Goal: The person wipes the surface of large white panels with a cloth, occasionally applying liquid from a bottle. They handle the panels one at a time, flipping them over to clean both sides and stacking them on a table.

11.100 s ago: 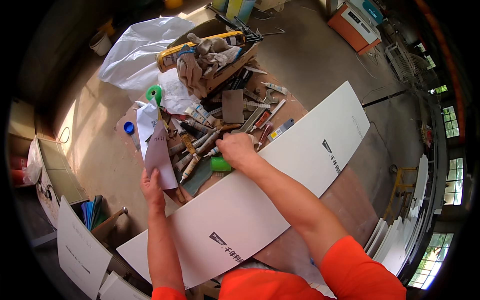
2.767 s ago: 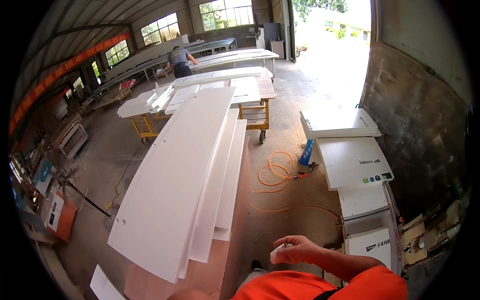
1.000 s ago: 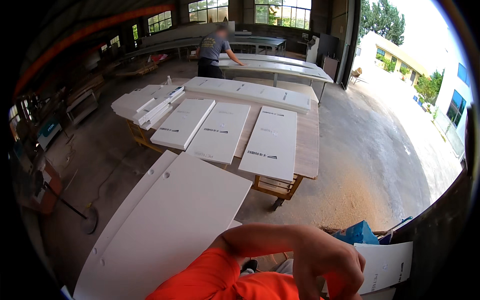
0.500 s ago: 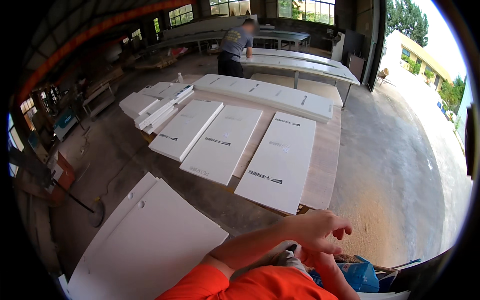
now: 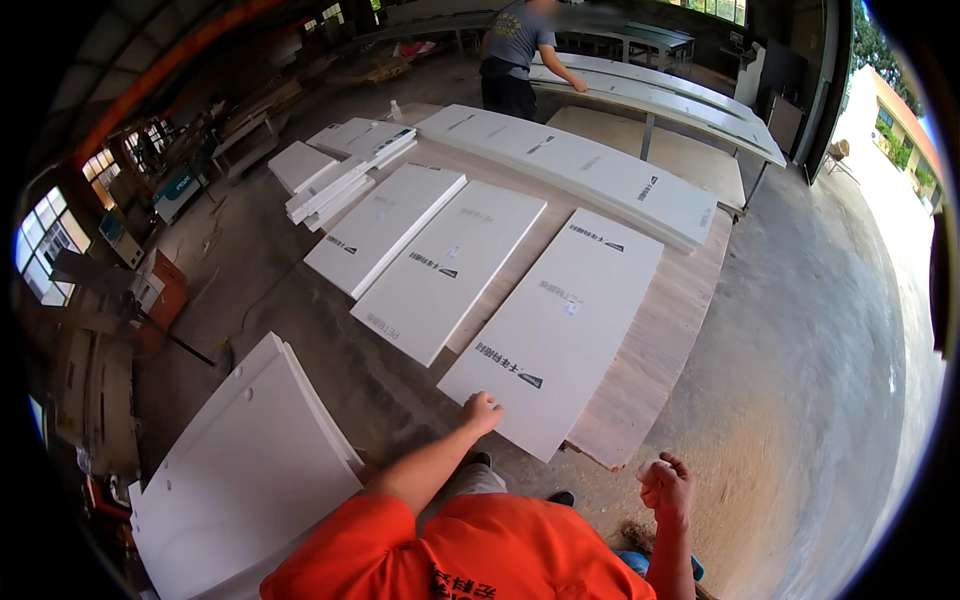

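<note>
The person has stepped closer since half a second ago, and the left hand (image 5: pixel 481 411), then hanging over the bare floor, now rests on the near end of the nearest white panel (image 5: pixel 556 330), fingers curled loosely together on its edge. The right hand (image 5: pixel 668 489) has dropped out to the side and hangs above the concrete floor (image 5: pixel 830 330), fingers loosely bent around something small and pale; I cannot tell what it is.

That panel lies flat at the near right end of a low wooden platform (image 5: pixel 650 370), its near corner almost at the platform's edge. Two more white panels (image 5: pixel 450 270) lie beside it toward the left, all three side by side with narrow gaps. Along the far edge of the platform a long white board (image 5: pixel 570 170) runs crosswise, and at the far left corner sits a loose stack of smaller white pieces (image 5: pixel 335 175).

On the floor to the near left lies a separate pile of large white sheets (image 5: pixel 240 450). Beyond the platform another person (image 5: pixel 515 55) in a grey shirt leans over a long table (image 5: pixel 660 100) covered with more long boards. An orange machine (image 5: pixel 160 290) stands near the left wall by the windows.
</note>
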The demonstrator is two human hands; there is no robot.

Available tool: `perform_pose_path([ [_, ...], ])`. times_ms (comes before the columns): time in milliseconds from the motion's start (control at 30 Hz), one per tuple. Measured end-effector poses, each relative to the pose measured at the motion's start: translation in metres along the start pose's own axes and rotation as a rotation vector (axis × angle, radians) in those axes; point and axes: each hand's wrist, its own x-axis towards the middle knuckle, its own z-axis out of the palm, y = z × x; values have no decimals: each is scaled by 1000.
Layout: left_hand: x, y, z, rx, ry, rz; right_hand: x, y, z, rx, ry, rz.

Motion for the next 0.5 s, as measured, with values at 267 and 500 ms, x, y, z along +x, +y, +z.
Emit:
perform_pose_path([
  [267,158,-104,-131,242,493,-487,44,55,56,-76,-34,171],
  [500,320,-193,-256,343,603,-638,63,131,107,-22,202,293],
])
